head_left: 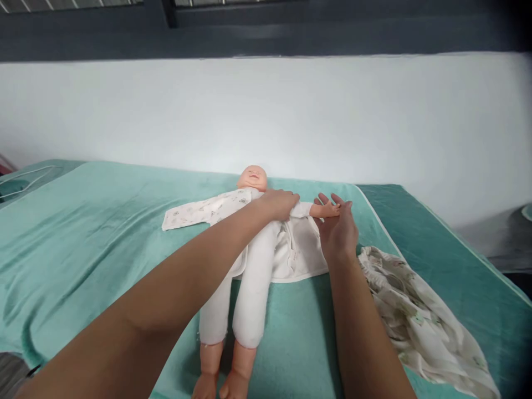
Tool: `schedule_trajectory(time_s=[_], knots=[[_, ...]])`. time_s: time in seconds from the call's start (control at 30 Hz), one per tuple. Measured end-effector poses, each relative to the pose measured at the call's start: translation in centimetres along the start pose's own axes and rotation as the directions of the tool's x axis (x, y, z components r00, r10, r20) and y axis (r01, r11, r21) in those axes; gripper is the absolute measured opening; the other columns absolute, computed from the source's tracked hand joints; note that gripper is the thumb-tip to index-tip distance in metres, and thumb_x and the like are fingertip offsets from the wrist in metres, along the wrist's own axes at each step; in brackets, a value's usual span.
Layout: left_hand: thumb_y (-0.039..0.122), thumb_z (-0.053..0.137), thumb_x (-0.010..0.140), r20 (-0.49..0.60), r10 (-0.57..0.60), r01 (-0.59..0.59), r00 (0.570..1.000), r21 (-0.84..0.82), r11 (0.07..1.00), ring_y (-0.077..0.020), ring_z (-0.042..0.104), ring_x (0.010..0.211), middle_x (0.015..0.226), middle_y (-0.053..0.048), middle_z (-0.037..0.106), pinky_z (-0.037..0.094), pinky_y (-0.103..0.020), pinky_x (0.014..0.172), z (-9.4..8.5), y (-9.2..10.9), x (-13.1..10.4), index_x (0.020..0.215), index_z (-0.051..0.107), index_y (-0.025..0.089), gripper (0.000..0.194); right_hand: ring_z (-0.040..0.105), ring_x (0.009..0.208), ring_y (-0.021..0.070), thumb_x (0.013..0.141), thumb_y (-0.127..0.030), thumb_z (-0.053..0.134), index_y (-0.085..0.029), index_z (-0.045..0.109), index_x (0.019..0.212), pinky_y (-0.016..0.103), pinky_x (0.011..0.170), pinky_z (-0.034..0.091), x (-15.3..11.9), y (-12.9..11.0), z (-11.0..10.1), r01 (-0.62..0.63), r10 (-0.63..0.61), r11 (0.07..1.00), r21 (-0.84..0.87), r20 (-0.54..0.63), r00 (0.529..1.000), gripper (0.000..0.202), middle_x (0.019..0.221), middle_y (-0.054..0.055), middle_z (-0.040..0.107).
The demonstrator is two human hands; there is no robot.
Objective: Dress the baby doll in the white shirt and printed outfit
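Note:
A baby doll (254,178) lies on its back with its head toward the wall. Its body and legs are white cloth, with bare plastic feet. A white patterned baby shirt (224,206) covers one side of its chest, and that sleeve stretches out to the left. The shirt's other half is spread under the doll on the right. My left hand (282,204) is closed over the doll's upper arm near the shoulder; its fingertips are partly hidden. With fingers somewhat spread, my right hand (339,230) loosely holds the doll's small hand (330,209).
Crumpled pale printed cloth (419,310) with a gathered edge lies right of my right forearm. A light green sheet (124,221) covers the bed, with a darker green surface (415,233) showing at the right. The white wall (266,111) stands directly behind.

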State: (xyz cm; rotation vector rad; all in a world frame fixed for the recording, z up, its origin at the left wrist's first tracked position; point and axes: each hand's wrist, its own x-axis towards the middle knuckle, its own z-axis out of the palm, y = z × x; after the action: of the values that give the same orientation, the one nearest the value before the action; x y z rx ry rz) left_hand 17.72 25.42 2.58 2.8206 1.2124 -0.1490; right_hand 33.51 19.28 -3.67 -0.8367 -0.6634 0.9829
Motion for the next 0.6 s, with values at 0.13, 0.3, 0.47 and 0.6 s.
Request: schedule_trajectory(time_s=[0.13,0.3,0.47,0.6], knots=[[0.013,0.050,0.087,-0.071,-0.014,0.018,0.997,0.062,0.998,-0.0300,0.062,0.109,0.121,-0.016,0.064,0.049,-0.041,0.083,-0.2,-0.1,-0.2,0.123,0.053,0.016,0.036,0.070,0.104,0.0165,0.099,-0.059,0.036,-0.024,0.062,0.105,0.035,0.088,0.056,1.0,0.1,-0.9,-0.060,0.059,0.998,-0.005,-0.159,0.986,0.044,0.114,0.008,0.071],[0.008,0.048,0.086,-0.091,-0.057,0.067,0.994,0.106,0.992,-0.0298,0.061,0.107,0.119,-0.016,0.063,0.049,-0.040,0.080,-1.1,-0.5,-1.1,0.124,0.052,0.015,0.039,0.068,0.086,0.0149,0.090,-0.040,0.048,-0.023,0.062,0.099,0.029,0.075,0.053,2.0,1.0,-2.1,-0.154,0.053,0.874,-0.460,-0.225,0.973,0.024,0.099,0.004,0.071],[0.005,0.049,0.083,-0.077,-0.109,0.119,0.991,0.150,0.981,-0.0300,0.060,0.106,0.119,-0.016,0.063,0.049,-0.040,0.079,-1.2,-0.8,-1.5,0.126,0.052,0.014,0.044,0.058,0.078,0.0213,0.062,-0.031,0.077,-0.021,0.059,0.060,0.029,0.071,0.043,1.0,1.3,-1.8,-0.082,0.040,0.547,-0.833,-0.072,0.997,0.020,0.062,0.001,0.058],[0.007,0.051,0.083,-0.073,-0.103,0.112,0.992,0.131,0.985,-0.0294,0.061,0.106,0.118,-0.015,0.064,0.048,-0.040,0.081,-1.4,-0.9,-2.0,0.124,0.055,0.016,0.042,0.051,0.066,0.0190,0.064,-0.030,0.074,-0.022,0.050,0.052,0.029,0.062,0.036,0.7,0.3,-1.9,-0.091,0.075,0.501,-0.861,-0.061,0.995,0.029,0.048,-0.002,0.044]])
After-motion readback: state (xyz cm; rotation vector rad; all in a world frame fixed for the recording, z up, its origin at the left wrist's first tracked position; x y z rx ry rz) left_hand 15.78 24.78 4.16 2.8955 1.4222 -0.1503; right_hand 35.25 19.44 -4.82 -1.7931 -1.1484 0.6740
